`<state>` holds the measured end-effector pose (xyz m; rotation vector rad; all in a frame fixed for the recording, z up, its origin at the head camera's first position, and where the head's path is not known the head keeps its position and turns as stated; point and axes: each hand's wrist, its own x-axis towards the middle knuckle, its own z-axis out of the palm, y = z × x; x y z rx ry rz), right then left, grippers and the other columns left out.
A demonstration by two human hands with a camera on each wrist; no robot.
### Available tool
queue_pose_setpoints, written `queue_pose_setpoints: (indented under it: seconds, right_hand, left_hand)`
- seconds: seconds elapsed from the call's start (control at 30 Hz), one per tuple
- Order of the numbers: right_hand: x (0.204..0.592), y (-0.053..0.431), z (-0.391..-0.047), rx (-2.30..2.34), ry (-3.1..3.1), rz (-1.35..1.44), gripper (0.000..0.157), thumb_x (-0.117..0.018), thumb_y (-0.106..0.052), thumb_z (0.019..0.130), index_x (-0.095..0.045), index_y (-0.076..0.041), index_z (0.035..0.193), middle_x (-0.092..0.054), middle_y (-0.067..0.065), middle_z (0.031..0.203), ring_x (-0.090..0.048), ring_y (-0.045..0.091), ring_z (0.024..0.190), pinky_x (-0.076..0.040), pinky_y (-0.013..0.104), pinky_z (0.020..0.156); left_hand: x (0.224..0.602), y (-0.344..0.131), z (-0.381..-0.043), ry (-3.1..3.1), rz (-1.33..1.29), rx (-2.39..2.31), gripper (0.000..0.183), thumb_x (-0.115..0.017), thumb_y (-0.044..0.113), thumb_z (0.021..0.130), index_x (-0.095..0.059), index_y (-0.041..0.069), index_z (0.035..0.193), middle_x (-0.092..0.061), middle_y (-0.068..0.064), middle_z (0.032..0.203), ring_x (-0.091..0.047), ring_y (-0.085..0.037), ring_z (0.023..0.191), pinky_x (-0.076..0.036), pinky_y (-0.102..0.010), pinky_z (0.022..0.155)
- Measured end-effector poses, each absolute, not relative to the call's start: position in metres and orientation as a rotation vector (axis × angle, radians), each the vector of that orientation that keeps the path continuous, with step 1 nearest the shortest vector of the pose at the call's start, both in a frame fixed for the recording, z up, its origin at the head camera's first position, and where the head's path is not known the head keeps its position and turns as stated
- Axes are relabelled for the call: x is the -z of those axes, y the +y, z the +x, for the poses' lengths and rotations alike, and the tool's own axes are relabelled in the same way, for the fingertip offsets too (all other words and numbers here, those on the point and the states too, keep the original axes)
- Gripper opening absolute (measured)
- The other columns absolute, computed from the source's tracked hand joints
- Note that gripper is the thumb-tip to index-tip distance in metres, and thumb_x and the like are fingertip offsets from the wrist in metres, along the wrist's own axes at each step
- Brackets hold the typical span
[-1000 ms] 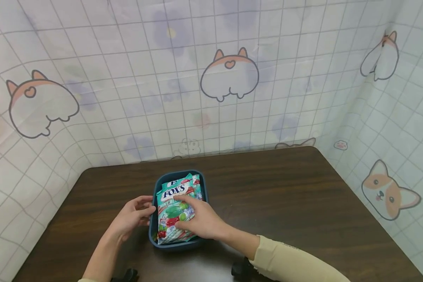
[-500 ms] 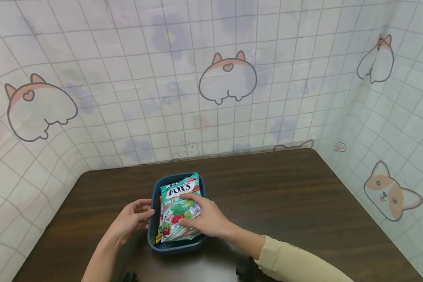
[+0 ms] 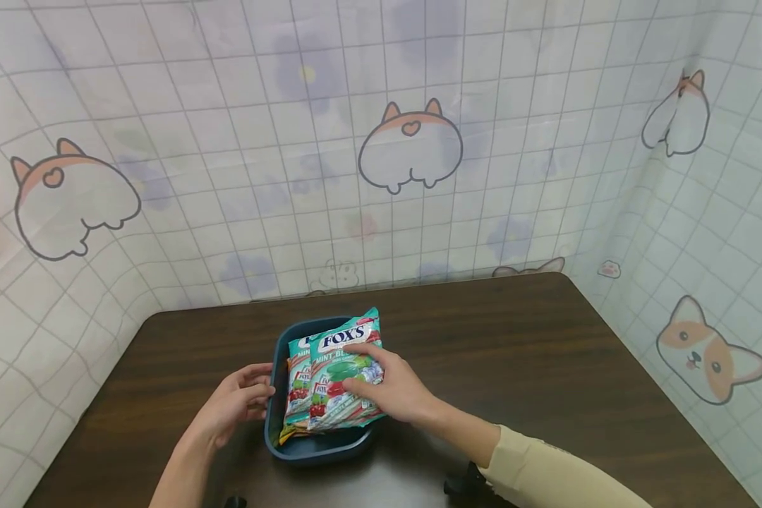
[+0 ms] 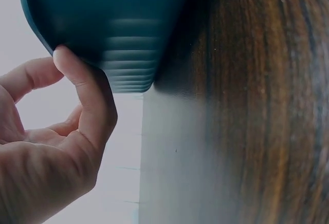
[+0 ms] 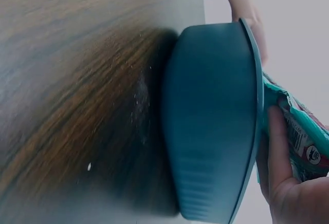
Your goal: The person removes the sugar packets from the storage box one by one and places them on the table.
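Observation:
Teal FOX'S candy bag (image 3: 339,381) is gripped by my right hand (image 3: 387,384), thumb and index finger on its printed front. It tilts over the right rim of a dark blue plastic bin (image 3: 317,457). The right wrist view shows the bag's back (image 5: 300,142) with fingers against it beside the rim. Partly covered behind it lies a second teal candy bag (image 3: 298,384), inside the bin. A yellow-edged packet (image 3: 288,432) peeks out underneath. My left hand (image 3: 238,398) touches the bin's left rim with bent, relaxed fingertips; in the left wrist view one fingertip (image 4: 64,59) rests on it.
The bin stands on a dark wood-grain table (image 3: 482,353), left of its middle. A white gridded curtain (image 3: 260,176) with corgi drawings surrounds the back and sides. A dark object (image 3: 463,483) shows under the right forearm.
My right hand has shifted the front candy bag rightward, from inside the bin to over its right rim. More of the second bag and the yellow-edged packet shows. My left hand stays at the rim.

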<state>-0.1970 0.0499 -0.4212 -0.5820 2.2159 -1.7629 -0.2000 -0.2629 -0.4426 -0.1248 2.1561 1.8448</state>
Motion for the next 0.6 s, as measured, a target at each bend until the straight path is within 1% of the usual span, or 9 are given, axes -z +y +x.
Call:
queue_pose_setpoints:
  seconds: [0.17, 0.43, 0.6]
  right_hand:
    - [0.421, 0.062, -0.199, 1.795, 2.203, -0.546, 0.053, -0.072, -0.029, 0.098, -0.055, -0.022, 0.148, -0.058, 0.013, 0.131, -0.066, 0.022, 0.097, -0.059, 0.035, 0.080]
    - [0.423, 0.084, -0.206, 1.847, 2.199, -0.484, 0.054, -0.072, -0.030, 0.098, -0.054, -0.021, 0.148, -0.060, 0.015, 0.126, -0.069, 0.023, 0.091, -0.059, 0.036, 0.079]
    - [0.419, 0.099, -0.209, 1.847, 2.211, -0.465, 0.055, -0.072, -0.028, 0.099, -0.053, -0.018, 0.150, -0.061, 0.016, 0.124, -0.069, 0.024, 0.089, -0.058, 0.035, 0.078]
  left_hand:
    - [0.442, -0.263, -0.198, 2.126, -0.116, -1.863, 0.058, -0.056, 0.002, 0.101, -0.031, -0.008, 0.152, -0.060, -0.021, 0.124, -0.063, -0.023, 0.090, -0.058, -0.036, 0.076]
    - [0.441, -0.263, -0.198, 2.108, -0.118, -1.880, 0.059, -0.056, 0.002, 0.099, -0.032, -0.007, 0.152, -0.062, -0.016, 0.117, -0.063, -0.023, 0.088, -0.057, -0.035, 0.074]
    - [0.442, -0.263, -0.200, 2.106, -0.115, -1.883, 0.059, -0.057, 0.003, 0.099, -0.031, -0.007, 0.152, -0.062, -0.016, 0.117, -0.063, -0.022, 0.087, -0.057, -0.035, 0.074]
